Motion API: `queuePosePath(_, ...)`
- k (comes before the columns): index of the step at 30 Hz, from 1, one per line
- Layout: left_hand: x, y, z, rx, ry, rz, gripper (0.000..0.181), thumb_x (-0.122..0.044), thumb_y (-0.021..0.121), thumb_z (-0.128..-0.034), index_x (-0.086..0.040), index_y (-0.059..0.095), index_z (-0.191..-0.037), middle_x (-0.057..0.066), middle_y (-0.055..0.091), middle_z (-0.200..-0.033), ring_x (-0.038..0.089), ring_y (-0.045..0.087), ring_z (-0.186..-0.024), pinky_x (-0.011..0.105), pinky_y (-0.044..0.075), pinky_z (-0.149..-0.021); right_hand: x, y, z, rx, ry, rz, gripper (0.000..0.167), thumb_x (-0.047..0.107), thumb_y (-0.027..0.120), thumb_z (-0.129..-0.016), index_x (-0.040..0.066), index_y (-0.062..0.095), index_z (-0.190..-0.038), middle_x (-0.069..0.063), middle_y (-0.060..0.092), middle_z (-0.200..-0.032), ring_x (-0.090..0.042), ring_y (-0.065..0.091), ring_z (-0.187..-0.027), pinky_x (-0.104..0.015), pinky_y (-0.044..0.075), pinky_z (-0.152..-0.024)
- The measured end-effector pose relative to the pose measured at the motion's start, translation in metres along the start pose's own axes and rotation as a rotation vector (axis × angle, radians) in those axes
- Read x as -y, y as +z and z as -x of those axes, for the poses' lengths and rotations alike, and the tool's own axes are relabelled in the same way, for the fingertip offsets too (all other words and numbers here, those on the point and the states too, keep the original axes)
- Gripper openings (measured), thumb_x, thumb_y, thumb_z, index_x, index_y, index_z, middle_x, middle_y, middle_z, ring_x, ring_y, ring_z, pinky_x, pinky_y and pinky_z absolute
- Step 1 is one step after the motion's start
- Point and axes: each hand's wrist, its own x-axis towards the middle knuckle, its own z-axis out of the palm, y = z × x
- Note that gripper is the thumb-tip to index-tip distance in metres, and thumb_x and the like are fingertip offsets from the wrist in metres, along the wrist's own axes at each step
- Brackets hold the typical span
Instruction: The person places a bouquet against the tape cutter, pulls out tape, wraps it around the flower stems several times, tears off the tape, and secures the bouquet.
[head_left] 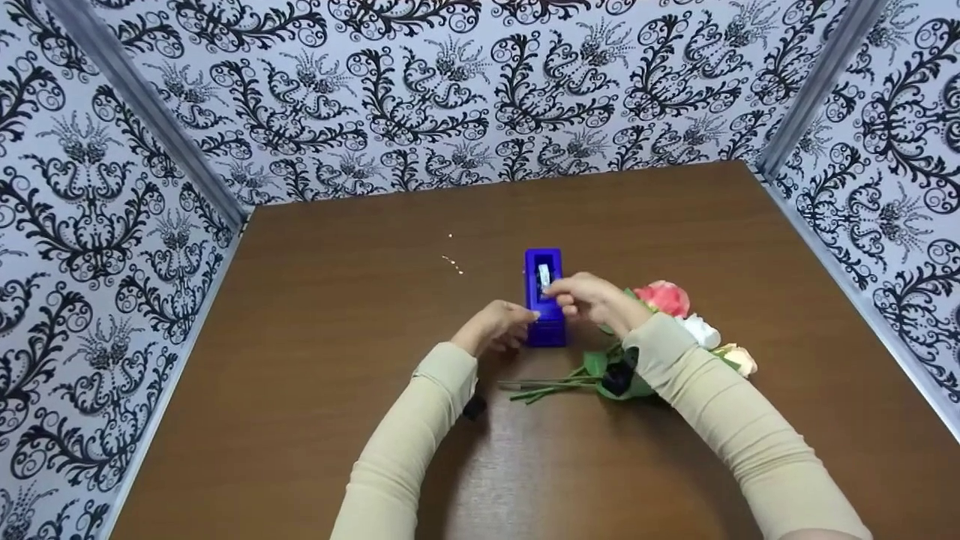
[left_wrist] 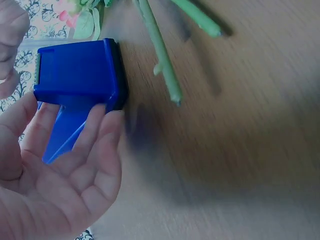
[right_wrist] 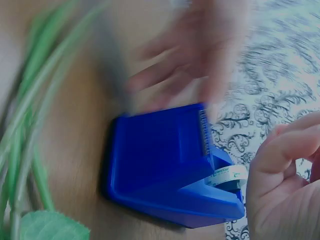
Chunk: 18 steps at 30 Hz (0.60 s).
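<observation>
A blue tape dispenser [head_left: 547,334] stands on the table, a roll with a pale label [head_left: 544,276] inside it. My left hand [head_left: 499,326] is at its left side; in the left wrist view that hand [left_wrist: 65,170] has loosely bent fingers touching the dispenser [left_wrist: 75,70], the thumb by its toothed end. Above the roll is my right hand [head_left: 592,300], its fingers curled. From the right wrist view, the right hand [right_wrist: 287,185] is beside the roll [right_wrist: 227,175], with nothing visible in its fingers; a blurred left hand [right_wrist: 185,60] is behind the dispenser [right_wrist: 155,155].
Artificial flowers, including a pink bloom [head_left: 664,298] and a white one [head_left: 701,330], lie right of the dispenser, partly under my right forearm. Their green stems [head_left: 551,388] point left, nearer me. Small white flecks [head_left: 452,262] dot the wooden table [head_left: 337,300]. Patterned walls [head_left: 450,90] surround it.
</observation>
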Motion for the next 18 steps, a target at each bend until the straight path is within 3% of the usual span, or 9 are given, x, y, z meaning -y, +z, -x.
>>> queuePosePath(5, -0.001, -0.002, 0.003, 0.02, 0.007, 0.001, 0.032, -0.032, 0.057, -0.0871, -0.01, 0.064, -0.11, 0.018, 0.068, -0.096, 0.021, 0.061, -0.066, 0.04, 0.05, -0.071, -0.004, 0.0, 0.002, 0.05, 0.072, -0.064, 0.021, 0.011, 0.05, -0.093, 0.008, 0.052, -0.072, 0.006, 0.038, -0.046, -0.004, 0.035, -0.039, -0.015, 0.029, -0.039)
queuePosePath(9, -0.001, -0.003, 0.003, 0.019, 0.022, 0.013, 0.033, -0.032, 0.057, -0.0878, -0.008, 0.064, -0.11, 0.02, 0.068, -0.095, 0.023, 0.063, -0.065, 0.039, 0.051, -0.066, -0.009, 0.001, 0.005, 0.054, 0.056, -0.104, 0.021, 0.012, 0.049, -0.094, 0.007, 0.053, -0.074, 0.006, 0.038, -0.047, -0.004, 0.036, -0.039, -0.016, 0.029, -0.039)
queuePosePath(12, 0.0, -0.002, 0.003, 0.016, 0.029, 0.015, 0.033, -0.031, 0.057, -0.0886, -0.008, 0.063, -0.111, 0.021, 0.067, -0.095, 0.029, 0.066, -0.073, 0.038, 0.051, -0.065, -0.015, 0.004, 0.011, 0.047, 0.044, -0.101, 0.017, 0.012, 0.05, -0.093, 0.005, 0.054, -0.079, 0.006, 0.038, -0.046, -0.004, 0.036, -0.038, -0.016, 0.03, -0.039)
queuePosePath(15, 0.0, -0.001, 0.003, 0.007, 0.026, 0.018, 0.033, -0.031, 0.057, -0.0887, -0.007, 0.063, -0.111, 0.021, 0.067, -0.096, 0.033, 0.066, -0.081, 0.039, 0.051, -0.066, -0.023, 0.007, 0.019, 0.028, 0.013, -0.042, 0.013, 0.012, 0.052, -0.092, 0.005, 0.055, -0.081, 0.006, 0.038, -0.046, -0.004, 0.038, -0.037, -0.015, 0.032, -0.038)
queuePosePath(18, 0.001, 0.0, 0.003, 0.002, 0.03, 0.025, 0.034, -0.031, 0.058, -0.0884, -0.007, 0.063, -0.112, 0.022, 0.067, -0.096, 0.033, 0.066, -0.08, 0.041, 0.052, -0.068, -0.035, 0.009, 0.03, 0.015, -0.045, 0.086, 0.017, 0.012, 0.053, -0.09, 0.008, 0.052, -0.074, 0.007, 0.038, -0.045, -0.004, 0.04, -0.036, -0.016, 0.034, -0.039)
